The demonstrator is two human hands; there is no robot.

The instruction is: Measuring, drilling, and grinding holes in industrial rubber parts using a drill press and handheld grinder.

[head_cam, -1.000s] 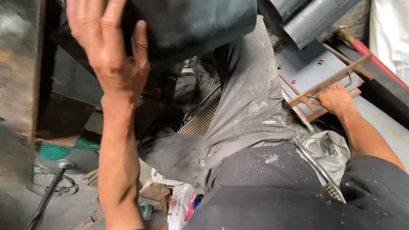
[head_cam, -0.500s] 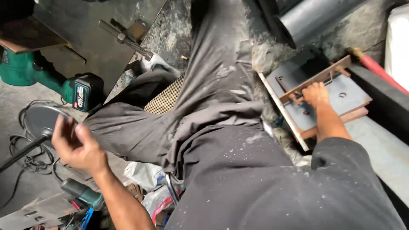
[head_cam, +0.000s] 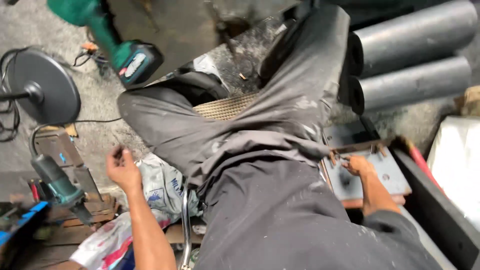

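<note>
Sitting low on a workshop floor, the person fills the middle of the view with grey, dust-marked trousers [head_cam: 270, 150], one leg stretched away from the camera. The left hand [head_cam: 121, 168] is raised at the left of the lap, fingers curled in with something small and dark pinched at the fingertips [head_cam: 118, 156]; what that thing is cannot be told. Just beside this hand lies a crumpled white printed bag [head_cam: 159, 186], and further left a green angle grinder [head_cam: 57, 181] rests on wooden boards. The right hand [head_cam: 358, 164] is well apart, on the other side of the legs, fingers bent down onto a flat grey metal plate [head_cam: 387, 176] with a hole in it, touching a thin rusty steel frame [head_cam: 361, 146] that lies along the plate's far edge; whether it grips the frame or only presses on it cannot be told. Beyond the plate two thick dark grey tubes [head_cam: 415, 55] lie side by side. At upper left a green cordless drill [head_cam: 117, 45] lies on the concrete, near a round dark disc on a stand [head_cam: 42, 85]. A woven mat [head_cam: 225, 106] shows between the legs.
</note>
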